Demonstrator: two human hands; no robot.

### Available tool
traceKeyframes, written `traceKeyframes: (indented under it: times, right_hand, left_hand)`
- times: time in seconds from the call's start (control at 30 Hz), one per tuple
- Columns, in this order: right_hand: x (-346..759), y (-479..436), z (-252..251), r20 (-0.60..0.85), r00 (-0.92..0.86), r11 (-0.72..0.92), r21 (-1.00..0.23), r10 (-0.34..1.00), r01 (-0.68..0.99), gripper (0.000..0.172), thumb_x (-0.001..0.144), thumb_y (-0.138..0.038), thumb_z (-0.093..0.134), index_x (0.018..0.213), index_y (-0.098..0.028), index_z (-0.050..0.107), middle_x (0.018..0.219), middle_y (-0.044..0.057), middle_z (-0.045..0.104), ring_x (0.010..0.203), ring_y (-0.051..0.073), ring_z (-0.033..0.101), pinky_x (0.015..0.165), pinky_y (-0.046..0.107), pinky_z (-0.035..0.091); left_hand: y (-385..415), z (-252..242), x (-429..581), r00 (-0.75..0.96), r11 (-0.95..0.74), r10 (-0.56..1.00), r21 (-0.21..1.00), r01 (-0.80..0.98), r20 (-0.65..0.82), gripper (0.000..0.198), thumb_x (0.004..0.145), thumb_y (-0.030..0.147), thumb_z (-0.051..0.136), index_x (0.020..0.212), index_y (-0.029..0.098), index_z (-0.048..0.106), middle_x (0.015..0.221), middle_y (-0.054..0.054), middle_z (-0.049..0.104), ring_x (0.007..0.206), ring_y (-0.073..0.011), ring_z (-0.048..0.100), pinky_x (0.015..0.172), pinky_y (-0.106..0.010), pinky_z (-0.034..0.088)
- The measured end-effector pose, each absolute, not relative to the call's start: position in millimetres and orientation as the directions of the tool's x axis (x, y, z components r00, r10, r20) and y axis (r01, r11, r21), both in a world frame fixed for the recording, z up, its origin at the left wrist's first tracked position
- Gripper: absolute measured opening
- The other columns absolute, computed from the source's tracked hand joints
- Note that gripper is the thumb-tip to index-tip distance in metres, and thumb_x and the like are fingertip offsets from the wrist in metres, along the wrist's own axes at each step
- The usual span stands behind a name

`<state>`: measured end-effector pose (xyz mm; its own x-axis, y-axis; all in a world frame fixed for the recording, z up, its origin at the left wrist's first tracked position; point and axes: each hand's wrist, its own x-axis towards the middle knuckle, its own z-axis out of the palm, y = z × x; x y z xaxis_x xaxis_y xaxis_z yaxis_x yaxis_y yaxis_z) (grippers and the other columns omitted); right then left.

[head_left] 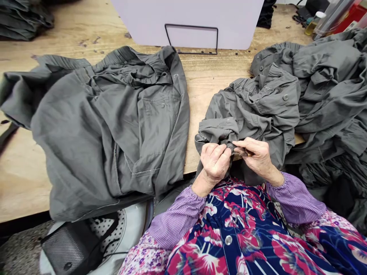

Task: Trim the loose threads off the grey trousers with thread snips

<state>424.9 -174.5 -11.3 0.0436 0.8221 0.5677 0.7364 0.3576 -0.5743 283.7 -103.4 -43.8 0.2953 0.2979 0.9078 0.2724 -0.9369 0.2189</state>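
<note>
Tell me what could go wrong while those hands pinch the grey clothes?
1. The left hand and right hand pinch one small fold of the grey garment very close together. The right hand seems to hold something small. If it is sharp, it might nick a finger or the cloth.
2. The big garment on the left hangs over the table edge and might slide off.
</note>
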Motion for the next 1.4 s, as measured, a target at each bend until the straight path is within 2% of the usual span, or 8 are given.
traceKeyframes:
  times: [0.17, 0.33, 0.43, 0.7, 0.87, 1.03, 1.17, 1.4]
  right_hand:
    - [418.8, -171.7, -11.2, 0.602, -0.074, 0.358, -0.368, 0.795, 0.858, 0.013, 0.076, -0.006, 0.047, 0.073, -0.016, 0.054, 0.058, -0.001, 0.048, 0.054, 0.011, 0.044, 0.052, 0.025, 0.034]
    - [413.5, -184.1, 1.5, 0.396, 0.135, 0.229, -0.741, 0.908, 0.631, 0.018, 0.088, -0.021, 0.045, 0.07, -0.019, 0.043, 0.057, -0.005, 0.042, 0.046, 0.006, 0.037, 0.045, 0.02, 0.031]
    - [418.2, -193.7, 1.8, 0.365, 0.199, 0.166, -0.757, 0.909, 0.633, 0.015, 0.089, -0.034, 0.048, 0.089, -0.019, 0.047, 0.068, -0.002, 0.051, 0.051, 0.008, 0.045, 0.046, 0.02, 0.037]
    - [426.6, -193.5, -6.5, 0.495, -0.077, 0.203, -0.206, 0.866, 0.957, 0.013, 0.089, -0.022, 0.043, 0.099, -0.015, 0.048, 0.08, 0.007, 0.059, 0.069, 0.017, 0.051, 0.062, 0.029, 0.042]
    - [425.8, -189.3, 0.6, 0.436, -0.145, 0.205, -0.093, 0.888, 0.974, 0.013, 0.09, -0.024, 0.043, 0.09, -0.014, 0.052, 0.076, 0.007, 0.057, 0.069, 0.018, 0.049, 0.06, 0.03, 0.038]
    - [426.1, -189.0, -0.3, 0.449, -0.156, 0.251, -0.158, 0.88, 0.955, 0.01, 0.089, -0.02, 0.044, 0.088, -0.016, 0.054, 0.071, 0.005, 0.057, 0.065, 0.017, 0.049, 0.059, 0.029, 0.037]
    - [429.8, -187.2, 3.2, 0.507, -0.019, 0.286, -0.454, 0.861, 0.844, 0.018, 0.087, -0.023, 0.05, 0.104, -0.018, 0.052, 0.079, 0.004, 0.057, 0.068, 0.015, 0.052, 0.062, 0.027, 0.043]
    - [434.0, -155.1, 26.2, 0.518, -0.196, 0.462, -0.454, 0.832, 0.761, 0.023, 0.081, -0.017, 0.056, 0.103, -0.02, 0.061, 0.102, 0.01, 0.057, 0.092, 0.018, 0.057, 0.074, 0.031, 0.049]
  left_hand:
    - [-103.7, -47.8, 285.2, 0.279, -0.934, 0.333, 0.273, 0.231, 0.901, 0.011, 0.075, 0.009, 0.055, 0.082, 0.016, 0.056, 0.068, -0.005, 0.063, 0.063, -0.0146, 0.052, 0.065, -0.031, 0.042]
    - [-105.5, -48.4, 286.9, 0.236, -0.9, 0.402, 0.334, 0.282, 0.885, 0.013, 0.072, 0.008, 0.057, 0.077, 0.019, 0.053, 0.064, -0.001, 0.06, 0.063, -0.0133, 0.052, 0.064, -0.029, 0.041]
    - [-105.4, -44.9, 287.6, 0.207, -0.884, 0.43, 0.364, 0.292, 0.879, 0.015, 0.071, 0.007, 0.057, 0.073, 0.019, 0.05, 0.058, 0.002, 0.055, 0.058, -0.0123, 0.049, 0.062, -0.028, 0.039]
    - [-105.3, -42.7, 288.2, 0.184, -0.877, 0.444, 0.383, 0.292, 0.877, 0.02, 0.071, 0.005, 0.058, 0.07, 0.02, 0.044, 0.054, 0.003, 0.05, 0.056, -0.012, 0.046, 0.06, -0.027, 0.039]
    - [-106.3, -47.3, 288.0, 0.214, -0.887, 0.423, 0.354, 0.296, 0.881, 0.021, 0.071, 0.007, 0.061, 0.071, 0.019, 0.044, 0.057, 0.002, 0.054, 0.057, -0.0122, 0.047, 0.062, -0.028, 0.039]
    - [-105.7, -49.6, 288.8, 0.207, -0.889, 0.419, 0.353, 0.29, 0.884, 0.017, 0.073, 0.009, 0.059, 0.072, 0.019, 0.046, 0.057, 0.002, 0.054, 0.056, -0.0122, 0.048, 0.062, -0.028, 0.039]
    - [-106.9, -43.8, 286.6, 0.21, -0.853, 0.496, 0.426, 0.303, 0.843, 0.008, 0.075, 0.011, 0.056, 0.077, 0.018, 0.054, 0.059, 0.001, 0.057, 0.059, -0.0131, 0.051, 0.063, -0.028, 0.039]
    - [-99.6, 0.0, 272.3, 0.428, -0.551, 0.784, 0.822, 0.144, 0.451, 0.006, 0.071, 0.011, 0.054, 0.071, 0.017, 0.055, 0.066, 0.001, 0.06, 0.063, -0.0127, 0.054, 0.064, -0.026, 0.041]
